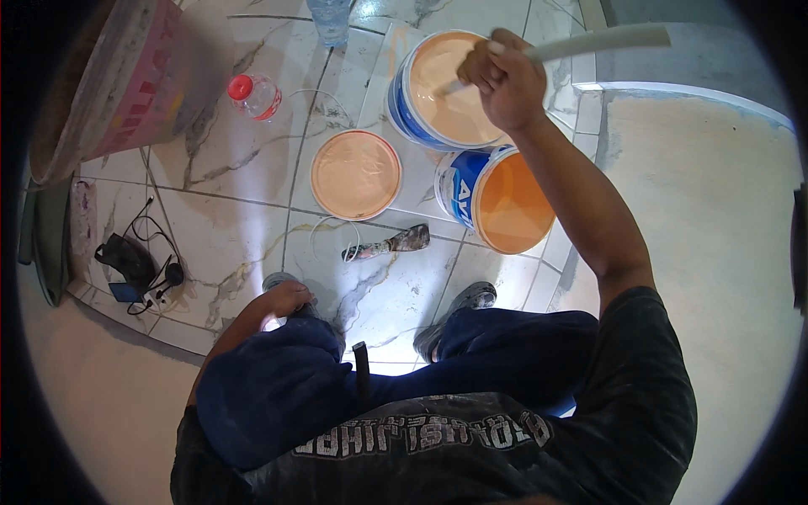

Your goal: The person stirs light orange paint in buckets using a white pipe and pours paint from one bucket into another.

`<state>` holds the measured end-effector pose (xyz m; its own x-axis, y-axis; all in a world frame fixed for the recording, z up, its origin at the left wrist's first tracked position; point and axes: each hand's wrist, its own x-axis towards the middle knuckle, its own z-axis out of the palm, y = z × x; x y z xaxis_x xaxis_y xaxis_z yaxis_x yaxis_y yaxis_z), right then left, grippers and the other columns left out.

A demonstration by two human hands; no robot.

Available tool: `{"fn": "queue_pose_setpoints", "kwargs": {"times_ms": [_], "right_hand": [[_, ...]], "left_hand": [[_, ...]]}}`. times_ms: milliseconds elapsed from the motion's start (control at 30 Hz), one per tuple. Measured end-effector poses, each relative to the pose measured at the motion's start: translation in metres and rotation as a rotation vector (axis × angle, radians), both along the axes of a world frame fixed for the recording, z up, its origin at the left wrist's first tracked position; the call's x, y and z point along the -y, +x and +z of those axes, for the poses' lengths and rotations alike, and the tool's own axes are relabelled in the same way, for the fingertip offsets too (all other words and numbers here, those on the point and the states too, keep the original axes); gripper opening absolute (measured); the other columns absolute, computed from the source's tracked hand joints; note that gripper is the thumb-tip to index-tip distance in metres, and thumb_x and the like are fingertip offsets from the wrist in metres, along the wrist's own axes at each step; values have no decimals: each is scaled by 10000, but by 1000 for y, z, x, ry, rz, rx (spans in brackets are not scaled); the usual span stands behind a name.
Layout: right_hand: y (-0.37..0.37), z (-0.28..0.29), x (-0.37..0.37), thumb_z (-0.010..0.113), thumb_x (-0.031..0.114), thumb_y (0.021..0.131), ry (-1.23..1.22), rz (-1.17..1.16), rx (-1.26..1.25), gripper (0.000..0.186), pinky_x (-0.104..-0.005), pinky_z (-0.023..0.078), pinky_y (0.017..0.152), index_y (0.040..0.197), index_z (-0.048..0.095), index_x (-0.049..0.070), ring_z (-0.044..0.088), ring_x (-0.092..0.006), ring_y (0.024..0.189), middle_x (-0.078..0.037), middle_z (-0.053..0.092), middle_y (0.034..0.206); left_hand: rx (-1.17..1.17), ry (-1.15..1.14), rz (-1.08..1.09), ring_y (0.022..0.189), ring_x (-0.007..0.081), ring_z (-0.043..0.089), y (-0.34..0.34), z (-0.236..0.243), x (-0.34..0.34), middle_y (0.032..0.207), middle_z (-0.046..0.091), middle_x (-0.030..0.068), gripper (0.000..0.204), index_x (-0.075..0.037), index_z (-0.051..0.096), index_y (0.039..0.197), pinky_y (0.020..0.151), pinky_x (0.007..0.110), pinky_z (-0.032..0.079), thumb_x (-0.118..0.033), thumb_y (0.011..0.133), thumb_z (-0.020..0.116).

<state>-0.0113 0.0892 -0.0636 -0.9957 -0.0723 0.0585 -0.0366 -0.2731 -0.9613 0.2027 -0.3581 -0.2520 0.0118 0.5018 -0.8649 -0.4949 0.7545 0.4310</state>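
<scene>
My right hand [507,80] is closed around a long pale stick [602,42]. Its lower end reaches into peach-coloured paint [450,63] in a white and blue bucket [406,109], and the other end juts out to the right. Below that bucket, a second blue and white bucket [459,187] with an orange interior leans toward me. My left hand [290,298] rests by my left knee, above the shoe, with its fingers loose and nothing seen in them. A round lid [356,175] coated in peach paint lies on the tiles, left of the buckets.
A stained scraper [389,243] lies near my feet, beside a thin wire handle [313,244]. Farther left stand a red-capped bottle [256,97] and a large dirty bucket [135,80]. A clear bottle [329,21] is at the top. Cables and a black pouch [126,257] lie at left.
</scene>
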Motion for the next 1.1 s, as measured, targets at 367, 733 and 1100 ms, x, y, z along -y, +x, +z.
{"fn": "queue_pose_setpoints", "kwargs": {"times_ms": [367, 733, 1100], "right_hand": [[-35, 6, -50, 435, 177, 876, 103, -188, -3, 284, -323, 350, 543, 629, 305, 123, 269, -128, 458, -14, 291, 521], [7, 1, 2, 440, 192, 882, -28, 26, 26, 283, -334, 353, 560, 638, 318, 115, 279, -136, 470, -22, 290, 513], [-36, 0, -57, 426, 195, 879, 58, -319, 107, 266, -317, 329, 530, 648, 313, 125, 281, -133, 462, -11, 289, 531]], "left_hand": [[1, -14, -24, 605, 144, 495, -6, 10, -8, 633, 535, 40, 348, -4, 602, 737, 571, 317, 401, -315, 890, 565], [-2, 6, -25, 574, 135, 465, -4, 4, -5, 613, 516, 30, 346, -15, 584, 702, 556, 316, 389, -304, 892, 568], [-28, -3, -10, 579, 141, 479, -7, 13, -11, 615, 529, 40, 360, -4, 594, 707, 556, 326, 390, -311, 891, 562]]}}
